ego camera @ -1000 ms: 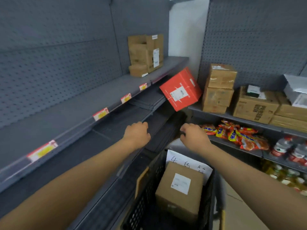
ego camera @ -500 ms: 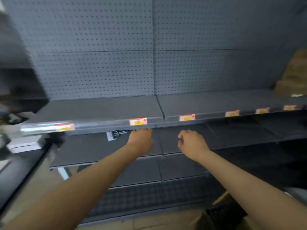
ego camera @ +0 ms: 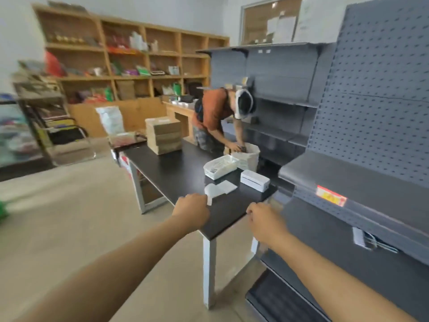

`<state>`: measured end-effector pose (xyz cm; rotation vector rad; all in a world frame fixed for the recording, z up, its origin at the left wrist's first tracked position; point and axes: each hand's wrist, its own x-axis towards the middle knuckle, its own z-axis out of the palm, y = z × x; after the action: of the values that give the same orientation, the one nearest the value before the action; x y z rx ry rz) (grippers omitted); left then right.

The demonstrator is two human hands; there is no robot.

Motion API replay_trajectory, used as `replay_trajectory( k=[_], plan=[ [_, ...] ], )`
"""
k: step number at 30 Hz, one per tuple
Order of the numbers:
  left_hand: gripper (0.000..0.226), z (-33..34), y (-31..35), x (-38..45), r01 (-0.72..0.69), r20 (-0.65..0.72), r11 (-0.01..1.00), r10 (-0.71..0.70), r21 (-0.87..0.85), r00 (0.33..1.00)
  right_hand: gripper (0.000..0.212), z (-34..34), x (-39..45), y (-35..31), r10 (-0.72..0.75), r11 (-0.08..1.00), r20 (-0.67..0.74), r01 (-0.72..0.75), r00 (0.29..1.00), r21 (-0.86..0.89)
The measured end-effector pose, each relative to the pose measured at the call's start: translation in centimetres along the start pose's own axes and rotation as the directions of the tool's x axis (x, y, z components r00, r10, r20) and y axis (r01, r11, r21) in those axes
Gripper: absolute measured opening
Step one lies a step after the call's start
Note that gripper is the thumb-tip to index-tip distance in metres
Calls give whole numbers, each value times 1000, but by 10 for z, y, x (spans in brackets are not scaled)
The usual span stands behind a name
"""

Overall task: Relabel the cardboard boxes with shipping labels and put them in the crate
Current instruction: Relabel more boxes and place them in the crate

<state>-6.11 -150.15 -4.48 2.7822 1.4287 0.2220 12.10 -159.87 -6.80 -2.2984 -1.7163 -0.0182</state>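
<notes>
My left hand (ego camera: 192,211) and my right hand (ego camera: 264,221) reach forward with curled fingers, backs toward the camera, and I see nothing in either. Both hover over the near end of a black table (ego camera: 167,166). White label sheets (ego camera: 220,188) lie on the table just beyond my left hand. A white label printer (ego camera: 255,180) sits behind them. A stack of cardboard boxes (ego camera: 163,134) stands at the table's far end. The crate is out of view.
Another person (ego camera: 216,119) bends over a white bin (ego camera: 247,156) beside a white tray (ego camera: 220,166). Grey metal shelving (ego camera: 371,163) runs along the right, close to the table. Wooden shelves (ego camera: 130,66) and a chair (ego camera: 69,138) stand at the back left.
The view has swung left, away from the grey shelves and the crate with its box, onto the black table. Both hands stay stretched out in front with curled fingers.
</notes>
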Motion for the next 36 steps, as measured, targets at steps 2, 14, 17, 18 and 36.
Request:
replay_trajectory(
  k=[2, 14, 17, 18, 36],
  plan=[
    [27, 1, -49, -4, 95, -16, 995, -96, -27, 995, 25, 14, 36, -47, -112, 993, 1, 112, 994, -27],
    [31, 8, -282, 25, 538, -20, 842, -538, 35, 843, 27, 116, 231, -267, -552, 834, 83, 547, 830, 77],
    [30, 2, -331, 36, 604, -55, 795, -602, 60, 797, 28, 129, 270, -313, -602, 798, 89, 593, 794, 107],
    [30, 2, -347, 39, 621, -61, 782, -618, 55, 784, 28, 134, 281, -327, -614, 788, 82, 603, 785, 125],
    [28, 18, -643, 163, 652, -6, 757, -652, 55, 758, 27, 243, 493, -550, -648, 754, 193, 656, 737, 31]
  ],
)
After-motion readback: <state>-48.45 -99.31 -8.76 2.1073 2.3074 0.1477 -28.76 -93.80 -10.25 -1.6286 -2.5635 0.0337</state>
